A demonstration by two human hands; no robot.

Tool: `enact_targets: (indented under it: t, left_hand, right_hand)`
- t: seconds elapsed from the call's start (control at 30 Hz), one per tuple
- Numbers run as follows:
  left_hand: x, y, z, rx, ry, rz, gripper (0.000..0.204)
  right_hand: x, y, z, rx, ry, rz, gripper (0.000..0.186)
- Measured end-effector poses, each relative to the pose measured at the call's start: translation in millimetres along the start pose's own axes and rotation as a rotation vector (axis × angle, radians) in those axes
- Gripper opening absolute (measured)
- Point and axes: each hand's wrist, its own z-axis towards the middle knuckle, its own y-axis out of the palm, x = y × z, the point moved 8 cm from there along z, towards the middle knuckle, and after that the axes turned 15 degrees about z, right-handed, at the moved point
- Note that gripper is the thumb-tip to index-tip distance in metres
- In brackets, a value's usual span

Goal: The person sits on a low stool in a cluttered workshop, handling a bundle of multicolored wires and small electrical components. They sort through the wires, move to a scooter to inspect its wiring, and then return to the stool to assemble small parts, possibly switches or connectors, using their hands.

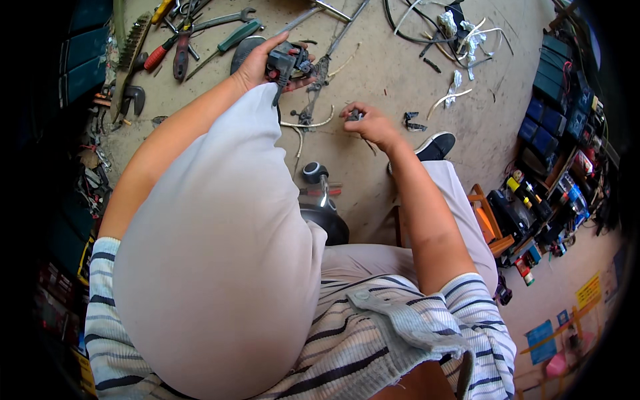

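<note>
My left hand [253, 69] is closed around a dark grey and black mechanical part [283, 65] with small red bits, held beyond my raised left knee. Its fingers curl under the part, and its exact kind cannot be made out. To the right, my right hand [375, 125] pinches a small dark piece [354, 115] just above the floor, apart from the left hand. Between the hands, dark grimy debris [308, 110] lies on the concrete beside pale bent strips [323, 123]. Two small black fragments [415, 123] rest right of my right hand.
A teal-handled screwdriver [240, 35], a wrench [227, 19], a red-handled screwdriver [160, 55] and a wire brush [135, 40] lie far left. Tangled cables [460, 37] lie far right. A caster [312, 173] stands below the hands, near my right shoe [438, 146]. Cluttered shelves [553, 127] line the right.
</note>
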Motion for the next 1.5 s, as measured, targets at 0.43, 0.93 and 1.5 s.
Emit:
enact_targets:
  t: [0.43, 0.93, 1.5]
  left_hand:
    - [6, 7, -14, 0.031, 0.062, 0.085, 0.035]
    - [7, 3, -8, -0.046, 0.067, 0.106, 0.036]
    - [2, -2, -8, -0.030, 0.095, 0.096, 0.036]
  right_hand:
    - [-5, 59, -9, 0.276, -0.200, -1.012, 0.019]
    - [-10, 8, -62, 0.421, -0.237, -0.847, 0.032]
    - [-9, 93, -7, 0.317, -0.299, -1.017, 0.044]
